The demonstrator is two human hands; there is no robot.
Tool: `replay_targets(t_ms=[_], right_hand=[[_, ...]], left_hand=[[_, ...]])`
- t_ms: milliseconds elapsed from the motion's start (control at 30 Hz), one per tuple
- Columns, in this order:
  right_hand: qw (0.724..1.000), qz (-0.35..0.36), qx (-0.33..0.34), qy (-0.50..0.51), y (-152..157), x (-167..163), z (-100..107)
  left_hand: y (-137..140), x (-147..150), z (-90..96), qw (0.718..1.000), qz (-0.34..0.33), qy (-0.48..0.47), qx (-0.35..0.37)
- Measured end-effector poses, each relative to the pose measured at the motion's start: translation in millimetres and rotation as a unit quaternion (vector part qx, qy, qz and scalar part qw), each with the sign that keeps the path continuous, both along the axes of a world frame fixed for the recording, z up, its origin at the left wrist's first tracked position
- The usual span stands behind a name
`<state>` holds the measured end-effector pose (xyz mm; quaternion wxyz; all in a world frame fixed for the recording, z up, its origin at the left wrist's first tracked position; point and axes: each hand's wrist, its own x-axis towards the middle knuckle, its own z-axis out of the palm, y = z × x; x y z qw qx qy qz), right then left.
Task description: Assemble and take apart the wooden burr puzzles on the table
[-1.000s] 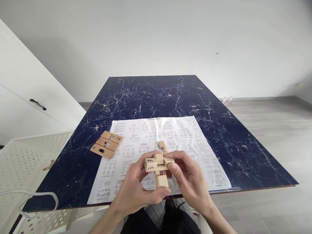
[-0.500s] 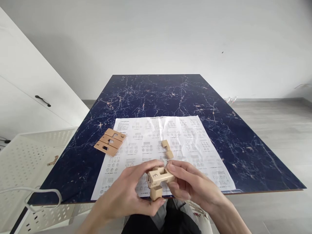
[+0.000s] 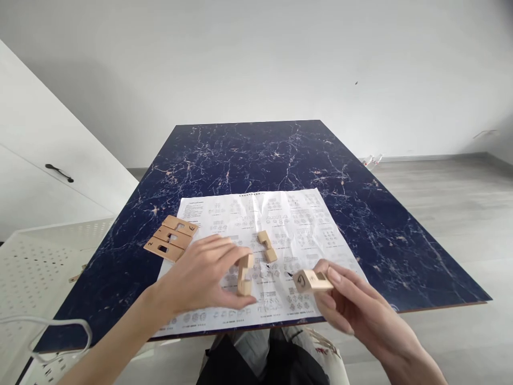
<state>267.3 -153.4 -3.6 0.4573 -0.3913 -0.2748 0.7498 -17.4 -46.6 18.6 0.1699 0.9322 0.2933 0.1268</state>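
My left hand point(image 3: 208, 275) pinches a notched wooden puzzle block point(image 3: 242, 275) on end between thumb and fingers, above the printed sheet. To the right, my right hand point(image 3: 352, 294) grips another notched wooden puzzle block point(image 3: 311, 280), with dark marks on its end and side. The two blocks are apart. A third notched wooden block point(image 3: 267, 246) lies on the instruction sheet point(image 3: 280, 208), just beyond my hands. Left of the sheet's middle, several flat wooden pieces point(image 3: 171, 237) with cut-out holes and handwritten numbers lie side by side, partly over the sheet's edge.
The sheet lies on a dark blue marble-patterned table point(image 3: 248, 155). At the left are a white perforated basket point(image 3: 60, 251), a white cable point(image 3: 68, 322) and a white cabinet point(image 3: 60, 144) with a black handle. My lap point(image 3: 266, 358) shows below the table's front edge.
The two joined blocks have come apart. My left hand has moved left with one, and my right hand has moved right with the marked one. The view has shifted slightly.
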Motion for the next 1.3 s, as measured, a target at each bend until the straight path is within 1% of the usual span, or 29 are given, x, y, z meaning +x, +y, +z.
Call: replay_targets(t_ms=[67, 167, 233, 300, 367, 467, 533, 600, 633, 700, 733, 767, 833, 900, 967, 1033, 1067, 1233, 1300], right_hand=[[0.995, -0.055, 0.016, -0.082, 1.3, 4.7, -1.0], [0.978, -0.098, 0.056, -0.176, 5.2, 8.6, -6.5], [0.961, -0.124, 0.082, -0.234, 7.6, 9.0, -9.4], [0.945, -0.148, 0.097, -0.275, 9.7, 7.5, -10.5], [0.936, -0.166, 0.103, -0.292, 11.7, 4.8, -10.7], [0.932, -0.178, 0.108, -0.296, 13.9, 1.7, -12.3], [0.929, -0.187, 0.115, -0.299, 14.5, 1.6, -15.1], [0.927, -0.193, 0.122, -0.297, 14.5, 3.2, -18.6], [0.927, -0.196, 0.124, -0.294, 14.5, 4.4, -20.4], [0.929, -0.201, 0.122, -0.287, 14.1, 6.5, -23.4], [0.930, -0.204, 0.121, -0.282, 13.9, 7.3, -24.5], [0.931, -0.205, 0.119, -0.277, 13.6, 7.7, -25.3], [0.933, -0.206, 0.119, -0.271, 13.1, 7.6, -26.1], [0.933, -0.205, 0.119, -0.271, 12.6, 6.8, -26.3], [0.932, -0.206, 0.119, -0.273, 12.2, 6.1, -26.1], [0.931, -0.205, 0.120, -0.276, 11.9, 5.8, -25.6], [0.930, -0.205, 0.120, -0.280, 11.8, 5.8, -25.2], [0.923, -0.210, 0.124, -0.299, 11.9, 4.3, -21.4], [0.919, -0.214, 0.136, -0.301, 12.6, 1.8, -19.1]], left_hand=[[7.2, 0.9, -4.9, 0.999, 0.029, 0.029, 0.019], [10.4, 3.2, -9.3, 0.996, 0.065, 0.050, 0.026], [10.8, 6.2, -7.9, 0.995, 0.084, 0.049, 0.022], [13.7, 12.3, -3.7, 0.996, 0.078, 0.045, 0.011], [20.5, 22.2, 1.3, 0.998, 0.041, 0.050, 0.000], [35.0, 41.2, 6.1, 0.997, -0.032, 0.076, 0.007], [43.4, 52.6, 6.8, 0.994, -0.060, 0.087, 0.007], [48.6, 59.6, 6.7, 0.994, -0.060, 0.084, -0.016], [49.8, 60.9, 6.8, 0.995, -0.045, 0.074, -0.041], [49.6, 59.7, 8.4, 0.993, 0.014, 0.031, -0.115], [48.4, 57.6, 10.0, 0.985, 0.050, -0.003, -0.165], [46.4, 54.8, 12.1, 0.971, 0.083, -0.041, -0.221], [41.2, 48.7, 17.1, 0.927, 0.122, -0.115, -0.335], [34.8, 43.4, 21.6, 0.878, 0.129, -0.169, -0.430], [28.3, 39.8, 24.1, 0.839, 0.127, -0.200, -0.490], [22.2, 37.9, 24.6, 0.812, 0.126, -0.220, -0.525], [19.4, 37.5, 24.5, 0.804, 0.126, -0.226, -0.536], [5.8, 41.2, 24.4, 0.790, 0.140, -0.210, -0.558], [0.5, 45.2, 24.8, 0.770, 0.147, -0.224, -0.579]])
